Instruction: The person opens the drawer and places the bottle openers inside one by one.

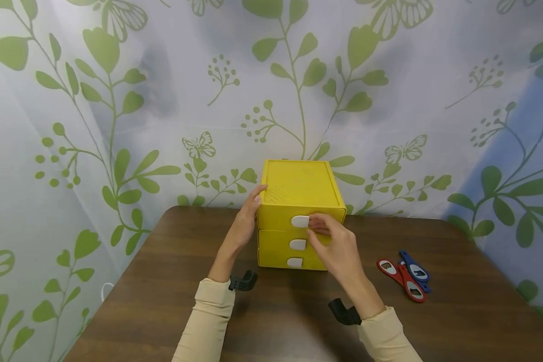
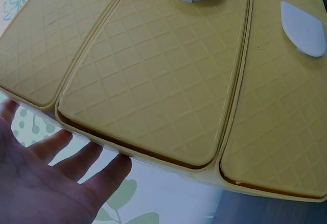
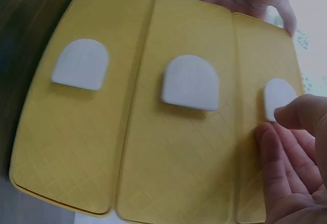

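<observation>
A yellow three-drawer box [image 1: 300,183] stands at the back of the table, each drawer front bearing a white rounded handle. My left hand [image 1: 243,221] rests against the box's left side, its fingertips along the edge in the left wrist view. My right hand [image 1: 337,246] is at the top drawer and pinches its white handle [image 3: 278,95] by the flat edge. Below it, the middle handle [image 3: 190,83] and bottom handle [image 3: 80,65] are untouched. All three drawers look closed. The box's inside is hidden.
Red and blue bottle openers [image 1: 418,273] lie in a small pile to the right of the box on the brown wooden table [image 1: 172,301]. Directly behind the table hangs a leaf-patterned cloth [image 1: 163,100]. A black strap mount sits at each wrist.
</observation>
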Action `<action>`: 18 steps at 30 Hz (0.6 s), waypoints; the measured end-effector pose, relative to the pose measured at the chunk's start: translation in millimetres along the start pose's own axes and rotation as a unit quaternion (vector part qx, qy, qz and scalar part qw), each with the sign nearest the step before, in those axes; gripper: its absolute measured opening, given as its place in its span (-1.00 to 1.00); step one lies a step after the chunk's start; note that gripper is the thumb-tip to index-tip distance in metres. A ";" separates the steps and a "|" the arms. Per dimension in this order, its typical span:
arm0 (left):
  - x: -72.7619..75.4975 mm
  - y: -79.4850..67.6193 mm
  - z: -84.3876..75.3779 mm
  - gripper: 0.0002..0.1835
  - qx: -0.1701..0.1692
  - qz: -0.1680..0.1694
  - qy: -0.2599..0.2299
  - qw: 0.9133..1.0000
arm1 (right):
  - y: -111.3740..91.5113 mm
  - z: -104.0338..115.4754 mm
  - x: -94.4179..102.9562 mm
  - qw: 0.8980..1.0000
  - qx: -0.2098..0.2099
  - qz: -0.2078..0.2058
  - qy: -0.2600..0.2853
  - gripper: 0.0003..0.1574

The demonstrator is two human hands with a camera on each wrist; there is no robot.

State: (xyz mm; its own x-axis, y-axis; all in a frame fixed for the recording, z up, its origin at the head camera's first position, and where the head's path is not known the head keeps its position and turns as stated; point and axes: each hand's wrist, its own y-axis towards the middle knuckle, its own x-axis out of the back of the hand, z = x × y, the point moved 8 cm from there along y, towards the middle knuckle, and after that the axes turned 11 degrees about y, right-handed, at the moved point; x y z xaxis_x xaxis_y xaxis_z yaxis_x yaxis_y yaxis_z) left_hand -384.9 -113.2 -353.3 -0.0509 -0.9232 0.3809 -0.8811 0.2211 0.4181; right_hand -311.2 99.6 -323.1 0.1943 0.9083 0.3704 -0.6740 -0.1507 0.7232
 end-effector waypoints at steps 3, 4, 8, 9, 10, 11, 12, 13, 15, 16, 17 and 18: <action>0.4 -0.1 -1.1 -0.43 0.000 0.000 0.002 1.000 | -1.2 -3.1 0.1 1.000 -0.007 -0.008 0.006 -0.67; 0.3 -0.1 -1.4 -0.43 0.000 0.000 0.002 1.000 | -1.8 -4.4 0.2 1.000 -0.010 -0.010 0.008 -0.69; -0.1 0.9 -2.5 -0.44 -0.004 -0.004 0.010 1.000 | -6.1 -10.9 -1.8 1.000 -0.022 -0.008 0.014 -0.76; -0.4 1.1 -2.4 -0.44 -0.005 -0.004 0.010 1.000 | -7.7 -13.0 -3.0 1.000 -0.026 -0.005 0.013 -0.78; -0.5 1.1 -2.2 -0.44 -0.005 -0.004 0.011 1.000 | -9.4 -15.0 -4.4 1.000 -0.028 0.000 0.007 -0.79; -0.5 1.2 -2.0 -0.44 -0.006 -0.005 0.013 1.000 | -11.3 -17.0 -6.0 0.999 -0.032 0.006 0.004 -0.81; -0.4 1.1 -1.6 -0.44 -0.006 -0.005 0.013 1.000 | -13.1 -19.2 -7.9 0.999 -0.036 0.013 -0.001 -0.82; -0.1 0.8 -1.4 -0.44 -0.006 -0.006 0.013 1.000 | -14.9 -21.1 -9.7 0.999 -0.039 0.020 -0.007 -0.83; 0.5 0.0 -1.1 -0.43 -0.005 -0.006 0.012 1.000 | -18.0 -24.6 -13.5 0.998 -0.045 0.034 -0.017 -0.85; 0.8 -0.4 -1.1 -0.43 -0.005 -0.007 0.013 1.000 | -19.2 -26.4 -15.1 0.998 -0.049 0.041 -0.021 -0.86; 1.1 -0.6 -1.2 -0.43 -0.005 -0.007 0.013 1.000 | -20.3 -27.7 -16.4 0.997 -0.051 0.047 -0.024 -0.87; 1.3 -0.7 -1.1 -0.43 -0.005 -0.007 0.013 1.000 | -21.0 -29.0 -17.7 0.997 -0.052 0.051 -0.027 -0.88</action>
State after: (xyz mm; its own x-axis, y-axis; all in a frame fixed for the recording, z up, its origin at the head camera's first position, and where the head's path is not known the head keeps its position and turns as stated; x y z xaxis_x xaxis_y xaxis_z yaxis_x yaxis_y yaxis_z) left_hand -383.8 -114.1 -352.3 -0.0264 -0.9180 0.3958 -0.8771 0.2112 0.4314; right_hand -321.1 98.0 -361.8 0.1560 0.8679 0.4717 -0.7621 -0.1980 0.6165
